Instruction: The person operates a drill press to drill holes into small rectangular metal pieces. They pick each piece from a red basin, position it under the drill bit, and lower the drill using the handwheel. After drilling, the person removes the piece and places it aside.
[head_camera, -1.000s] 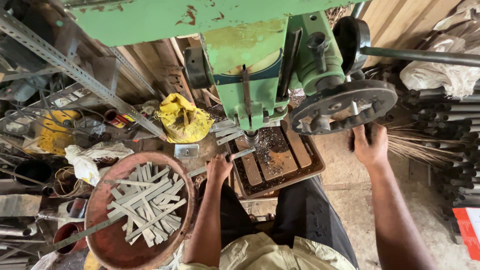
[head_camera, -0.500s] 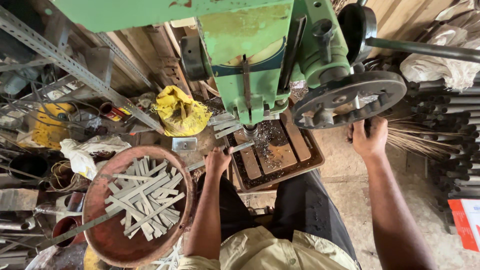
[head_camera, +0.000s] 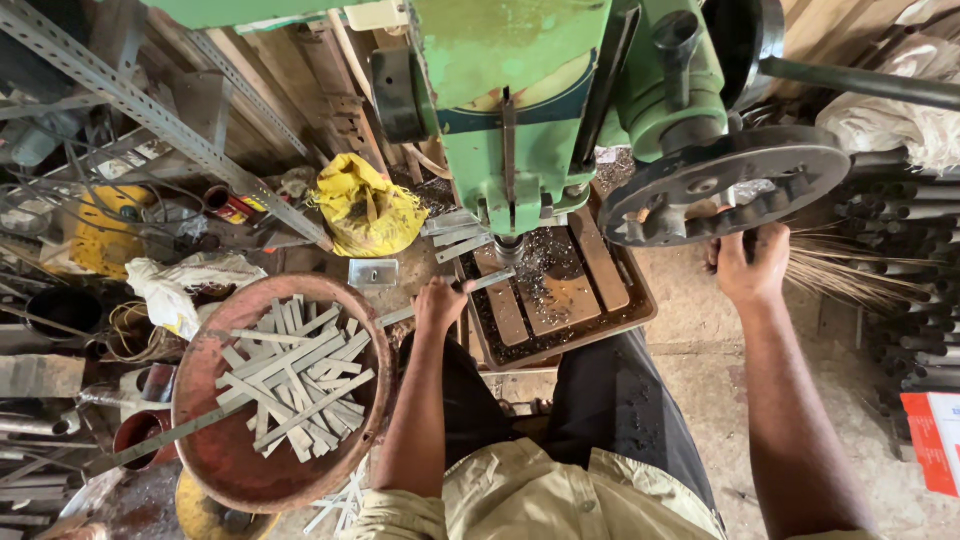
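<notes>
I look down at a green drill press (head_camera: 520, 110). My left hand (head_camera: 440, 303) grips a flat metal strip (head_camera: 490, 283) that reaches under the drill bit, over a wooden block (head_camera: 555, 300) covered in metal shavings. My right hand (head_camera: 748, 265) holds the rim of the round grey handwheel (head_camera: 725, 185) on the machine's right side. Beside my left arm sits a rusty red round pan (head_camera: 240, 460) with several cut metal strips in it.
A yellow cloth bag (head_camera: 370, 210) lies behind the pan, a white rag (head_camera: 175, 290) to its left. A slotted steel angle (head_camera: 150, 110) runs diagonally at the left. Metal rods (head_camera: 910, 290) are stacked at the right, with a broom (head_camera: 850, 275) in front.
The view has shifted slightly. My right hand has moved up to grip the handwheel rim. My left hand stays on the strip at the drill table.
</notes>
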